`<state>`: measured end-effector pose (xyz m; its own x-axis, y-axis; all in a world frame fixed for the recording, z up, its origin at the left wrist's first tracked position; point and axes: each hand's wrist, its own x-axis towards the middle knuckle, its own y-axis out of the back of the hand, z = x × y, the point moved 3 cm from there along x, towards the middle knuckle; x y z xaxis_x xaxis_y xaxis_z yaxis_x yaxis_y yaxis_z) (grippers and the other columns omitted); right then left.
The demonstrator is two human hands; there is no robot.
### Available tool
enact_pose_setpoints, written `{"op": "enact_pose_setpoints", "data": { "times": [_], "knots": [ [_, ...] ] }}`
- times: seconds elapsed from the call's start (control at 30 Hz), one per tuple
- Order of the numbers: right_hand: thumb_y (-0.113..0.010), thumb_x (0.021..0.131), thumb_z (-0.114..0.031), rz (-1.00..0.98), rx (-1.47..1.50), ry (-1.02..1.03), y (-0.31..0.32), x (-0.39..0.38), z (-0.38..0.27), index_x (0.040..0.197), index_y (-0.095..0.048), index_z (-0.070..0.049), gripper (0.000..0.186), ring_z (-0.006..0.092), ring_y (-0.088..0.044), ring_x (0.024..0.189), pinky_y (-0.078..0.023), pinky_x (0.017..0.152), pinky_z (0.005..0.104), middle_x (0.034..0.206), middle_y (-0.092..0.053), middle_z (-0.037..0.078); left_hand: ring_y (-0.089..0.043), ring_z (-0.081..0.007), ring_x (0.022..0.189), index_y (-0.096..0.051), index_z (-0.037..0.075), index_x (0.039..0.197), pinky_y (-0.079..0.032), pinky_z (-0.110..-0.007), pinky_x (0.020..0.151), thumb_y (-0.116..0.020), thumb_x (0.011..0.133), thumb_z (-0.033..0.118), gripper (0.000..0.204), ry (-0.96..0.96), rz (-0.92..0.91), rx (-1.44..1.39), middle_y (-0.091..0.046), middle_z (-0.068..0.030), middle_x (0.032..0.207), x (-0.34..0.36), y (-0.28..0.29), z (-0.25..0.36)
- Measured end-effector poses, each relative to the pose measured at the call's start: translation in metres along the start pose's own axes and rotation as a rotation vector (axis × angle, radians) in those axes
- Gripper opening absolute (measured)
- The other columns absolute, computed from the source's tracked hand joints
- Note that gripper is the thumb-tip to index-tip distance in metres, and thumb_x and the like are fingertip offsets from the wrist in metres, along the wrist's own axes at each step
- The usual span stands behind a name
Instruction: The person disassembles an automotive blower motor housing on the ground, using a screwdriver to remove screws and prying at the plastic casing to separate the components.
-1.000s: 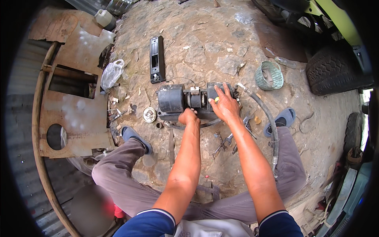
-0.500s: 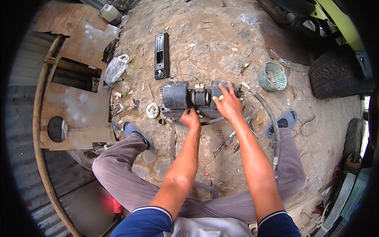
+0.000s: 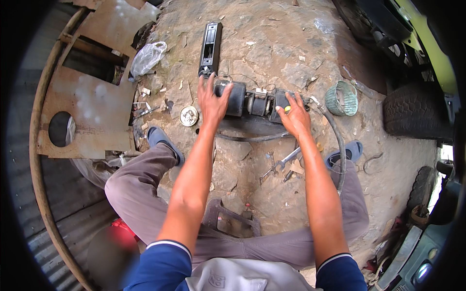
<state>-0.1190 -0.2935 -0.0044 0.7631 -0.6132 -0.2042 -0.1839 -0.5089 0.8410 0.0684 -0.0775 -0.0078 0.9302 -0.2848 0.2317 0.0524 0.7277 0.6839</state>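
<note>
In front of me lies a black blower unit with two drum-shaped housings and a motor between them. My left hand (image 3: pixel 212 104) rests against the outer end of the left drum (image 3: pixel 236 99), fingers spread, thumb toward the drum's face. Over the right drum (image 3: pixel 279 103) my right hand (image 3: pixel 297 120) lies with its fingers apart. A small yellow thing (image 3: pixel 287 109) shows by the right thumb; I cannot tell whether it is held. A dark hose (image 3: pixel 252 138) runs along the unit's near side. Behind the left drum stands a long black vent panel (image 3: pixel 209 46).
A round tin of small parts (image 3: pixel 189 116) sits left of the unit. Wrenches (image 3: pixel 281 165) lie on the stone ground between my feet. A thick hose (image 3: pixel 338 140) curves past my right foot. A green basket (image 3: pixel 341 98) and a tire (image 3: pixel 417 111) are at the right.
My left hand has left the unit's near middle edge and moved up and left to the left drum, its fingers now spread. My right hand stays on the right drum.
</note>
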Motion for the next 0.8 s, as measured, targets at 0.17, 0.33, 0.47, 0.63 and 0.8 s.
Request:
{"op": "enact_pose_setpoints", "data": {
  "times": [0.17, 0.33, 0.47, 0.63, 0.8],
  "knots": [
    [-0.068, 0.091, -0.045, 0.196, -0.033, 0.075, 0.007, 0.012, 0.005, 0.132, -0.061, -0.006, 0.057, 0.0395, -0.063, 0.118, -0.052, 0.096, 0.0449, 0.135, -0.057, 0.028, -0.056, -0.0432, 0.123, -0.06, 0.008, 0.134, -0.048, -0.048, 0.102, -0.073, 0.085, 0.059, 0.073, 0.044, -0.336, 0.029, -0.05, -0.0255, 0.135, 0.02, -0.019, -0.005],
    [-0.067, 0.097, -0.044, 0.148, 0.421, 0.011, 0.095, 0.007, -0.085, 0.099, -0.067, -0.001, 0.043, 0.0202, -0.073, 0.071, -0.055, 0.055, 0.0303, 0.083, -0.073, 0.015, -0.056, -0.0425, 0.122, -0.058, 0.006, 0.137, -0.048, -0.047, 0.101, -0.074, 0.086, 0.057, 0.074, 0.032, -0.338, 0.063, -0.051, -0.0242, 0.134, 0.018, -0.008, -0.01],
    [-0.068, 0.098, -0.041, 0.237, 0.839, 0.156, 0.108, 0.002, -0.142, 0.094, -0.064, 0.002, 0.043, 0.0172, -0.073, 0.068, -0.053, 0.048, 0.0283, 0.078, -0.072, 0.014, -0.055, -0.0434, 0.123, -0.058, 0.006, 0.137, -0.047, -0.048, 0.103, -0.073, 0.084, 0.06, 0.077, 0.037, -0.342, 0.05, -0.05, -0.0247, 0.135, 0.018, -0.009, -0.009],
    [-0.074, 0.094, -0.038, 0.343, 0.926, 0.258, 0.058, 0.025, -0.165, 0.08, -0.063, -0.001, 0.041, 0.0153, -0.071, 0.064, -0.053, 0.056, 0.029, 0.068, -0.07, 0.01, -0.059, -0.0455, 0.116, -0.059, 0.009, 0.136, -0.05, -0.05, 0.097, -0.071, 0.084, 0.064, 0.076, 0.008, -0.324, 0.085, -0.051, -0.025, 0.129, 0.019, -0.013, -0.013],
    [-0.075, 0.09, -0.043, 0.491, 0.721, 0.348, 0.025, 0.048, -0.157, 0.074, -0.061, -0.002, 0.046, 0.0295, -0.065, 0.056, -0.05, 0.057, 0.0402, 0.06, -0.062, 0.015, -0.058, -0.0441, 0.118, -0.06, 0.009, 0.136, -0.048, -0.047, 0.1, -0.074, 0.085, 0.059, 0.073, 0.013, -0.327, 0.072, -0.053, -0.0261, 0.129, 0.02, -0.012, -0.012]
  ]
}}
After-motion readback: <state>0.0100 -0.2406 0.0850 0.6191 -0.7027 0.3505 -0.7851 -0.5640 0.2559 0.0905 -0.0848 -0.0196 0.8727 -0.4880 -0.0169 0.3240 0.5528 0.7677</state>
